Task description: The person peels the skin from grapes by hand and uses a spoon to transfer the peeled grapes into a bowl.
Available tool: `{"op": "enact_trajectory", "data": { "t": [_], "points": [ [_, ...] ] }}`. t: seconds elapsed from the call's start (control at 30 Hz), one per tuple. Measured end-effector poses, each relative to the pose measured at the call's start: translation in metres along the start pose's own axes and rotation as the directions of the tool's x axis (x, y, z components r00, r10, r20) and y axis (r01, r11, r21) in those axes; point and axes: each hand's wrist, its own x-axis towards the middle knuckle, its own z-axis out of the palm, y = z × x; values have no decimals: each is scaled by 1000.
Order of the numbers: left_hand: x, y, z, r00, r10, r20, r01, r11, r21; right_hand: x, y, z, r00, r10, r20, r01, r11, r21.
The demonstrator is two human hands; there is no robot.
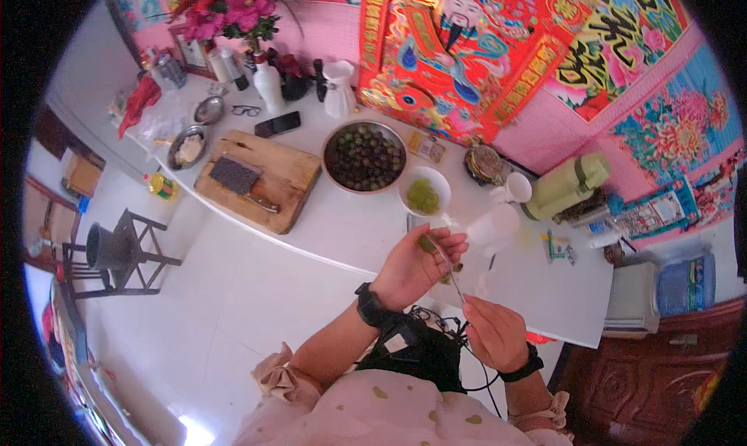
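Note:
My right hand (496, 335) grips the handle of a thin metal spoon (452, 268), which slants up and left over my other hand. My left hand (411, 268) is palm up with its fingers curved, just before the white bowl. A small green piece (427, 244) shows at the spoon's far end, against the left palm; whether the fingers hold it or it lies in the spoon is unclear. The white bowl (408, 204) contains yellow-green pieces (422, 197). Behind it stands a wide metal basin (325, 169) full of round dark purple and green fruits (365, 156).
On the white table (350, 236) lies a wooden cutting board (292, 195) with a cleaver (236, 174). Two metal bowls, a phone (278, 124), glasses (246, 110) and a flower vase (268, 87) stand left. A green thermos (563, 186) stands right. Cables (437, 323) hang near my wrists.

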Motion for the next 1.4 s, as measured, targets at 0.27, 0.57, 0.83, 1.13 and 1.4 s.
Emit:
{"op": "enact_trajectory", "data": {
  "t": [0.27, 0.57, 0.83, 1.13, 1.4],
  "points": [
    [-13, 10, -2, 990, 80, 117, -74, 996, -50, 20, 1, 0, 989, -145, 18, 145, 989, -5],
    [-7, -8, -3, 982, 137, 129, -144, 988, 46, 3, 10, -10, 993, -116, -20, 117, 991, 61],
    [29, -43, -7, 972, 146, 186, -153, 988, 24, -36, 49, -25, 993, -60, -100, 65, 997, 43],
    [52, -81, 7, 972, 192, 133, -194, 981, 2, -52, 96, -52, 970, -240, -33, 242, 967, 84],
    [50, -101, 4, 942, 335, 13, -335, 938, 83, -50, 108, -65, 898, -402, -177, 429, 890, 156]
  ]
}}
